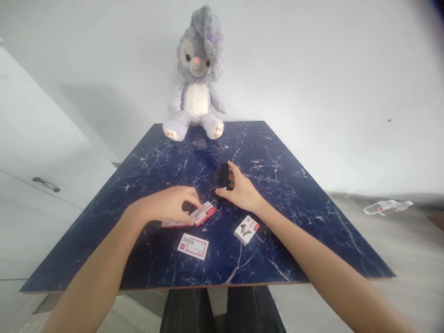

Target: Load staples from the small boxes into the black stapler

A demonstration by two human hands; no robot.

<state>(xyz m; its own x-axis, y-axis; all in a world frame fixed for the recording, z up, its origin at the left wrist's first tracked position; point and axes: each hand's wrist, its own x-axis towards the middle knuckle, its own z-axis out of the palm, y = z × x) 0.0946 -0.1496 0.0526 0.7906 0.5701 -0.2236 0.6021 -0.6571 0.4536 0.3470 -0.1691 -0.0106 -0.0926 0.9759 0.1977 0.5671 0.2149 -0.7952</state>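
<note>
My right hand (pixel 243 187) curls around the right side of a black stapler-like object (pixel 224 175), with its thumb at the near end and a fingertip at the far end. Over to the left, my left hand (pixel 178 203) has its thumb and index finger on a small red-and-white box (pixel 206 213). A second red-and-white box (pixel 169 225) lies partly hidden beneath that hand. Nearer to me lies a flat white box with a red border (pixel 193 246). Below my right wrist is a white box printed with black clip-like shapes (pixel 246 230).
All of this is on a dark blue marble-patterned table (pixel 277 185). A grey plush toy (pixel 197 97) sits at its far edge against the wall. Clear plastic packaging (pixel 386 206) lies to the right, beyond the table. A cabinet with a dark handle (pixel 46 184) stands at left.
</note>
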